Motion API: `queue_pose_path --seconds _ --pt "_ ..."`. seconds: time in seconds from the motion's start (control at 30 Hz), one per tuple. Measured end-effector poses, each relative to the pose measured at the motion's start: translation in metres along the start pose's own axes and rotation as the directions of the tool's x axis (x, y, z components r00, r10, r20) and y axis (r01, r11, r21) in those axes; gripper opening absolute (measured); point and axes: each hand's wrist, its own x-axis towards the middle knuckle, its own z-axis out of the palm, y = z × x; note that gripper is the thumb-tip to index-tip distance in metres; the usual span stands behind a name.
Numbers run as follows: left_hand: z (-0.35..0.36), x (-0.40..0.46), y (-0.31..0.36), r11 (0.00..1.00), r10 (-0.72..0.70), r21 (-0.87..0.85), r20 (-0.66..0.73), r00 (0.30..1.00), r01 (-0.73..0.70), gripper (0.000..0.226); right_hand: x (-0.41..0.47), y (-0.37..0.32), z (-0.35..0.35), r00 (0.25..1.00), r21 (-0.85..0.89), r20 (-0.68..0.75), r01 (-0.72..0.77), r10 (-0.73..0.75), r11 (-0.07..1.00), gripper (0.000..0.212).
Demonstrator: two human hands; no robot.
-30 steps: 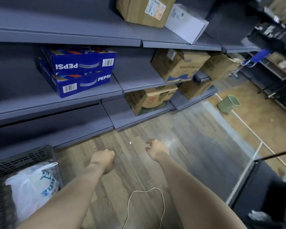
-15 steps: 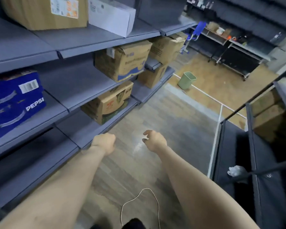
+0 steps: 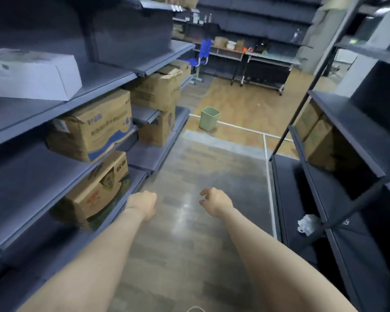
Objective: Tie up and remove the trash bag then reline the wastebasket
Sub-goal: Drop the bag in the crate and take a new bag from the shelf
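A pale green wastebasket (image 3: 209, 118) stands upright on the floor at the far end of the aisle, beside the end of the left shelving; no liner shows at its rim. My left hand (image 3: 144, 204) is stretched out in front of me, curled into a fist with nothing in it. My right hand (image 3: 216, 200) is level with it, fingers loosely curled and apart, holding nothing. Both hands are well short of the wastebasket. A crumpled white plastic bag (image 3: 306, 224) lies on the low right shelf.
Grey shelving (image 3: 54, 113) with cardboard boxes (image 3: 92, 127) and a white box (image 3: 32, 74) lines the left. Dark shelving (image 3: 347, 136) with boxes lines the right. The wood-floor aisle (image 3: 200, 176) runs between them. A blue chair (image 3: 202, 55) and desks (image 3: 266, 59) stand beyond.
The view has swung right and up along the aisle: the Pepsi cartons and black basket with a white bag left the frame, and the green wastebasket now sits nearer the centre. Both hands stay extended.
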Motion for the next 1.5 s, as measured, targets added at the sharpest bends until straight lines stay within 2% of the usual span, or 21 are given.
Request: queue_pose_path --seconds 0.13,0.3,0.57,0.8,1.1,1.33,1.5 --pt "-0.047 0.061 0.077 0.998 0.064 0.029 -0.036 0.997 -0.063 0.028 0.027 0.078 -0.052 0.997 0.023 -0.049 -0.067 0.068 0.998 0.042" --pt "-0.093 0.112 0.17 0.975 0.216 0.073 -0.118 0.969 -0.209 0.031 0.048 0.17 -0.099 0.977 0.061 -0.091 -0.19 0.195 0.98 0.039" --pt "-0.116 0.185 0.256 0.924 0.365 0.162 -0.11 0.924 -0.346 0.031 0.07 0.26 -0.12 0.927 0.129 -0.119 -0.342 0.357 0.931 0.04" --pt "-0.127 0.258 0.309 0.843 0.511 0.236 -0.067 0.857 -0.484 0.031 0.11 0.307 -0.125 0.863 0.182 -0.096 -0.475 0.496 0.861 0.041" --pt "-0.161 0.397 0.346 0.699 0.686 0.302 -0.028 0.727 -0.649 0.032 0.221 0.337 -0.154 0.756 0.267 -0.051 -0.619 0.652 0.738 0.038" --pt "-0.181 0.497 0.36 0.623 0.728 0.359 0.059 0.683 -0.695 0.032 0.288 0.355 -0.178 0.685 0.306 -0.011 -0.692 0.729 0.654 0.039" --pt "-0.183 0.535 0.406 0.58 0.759 0.338 0.107 0.642 -0.742 0.033 0.306 0.392 -0.179 0.63 0.31 0.041 -0.746 0.776 0.589 0.036"
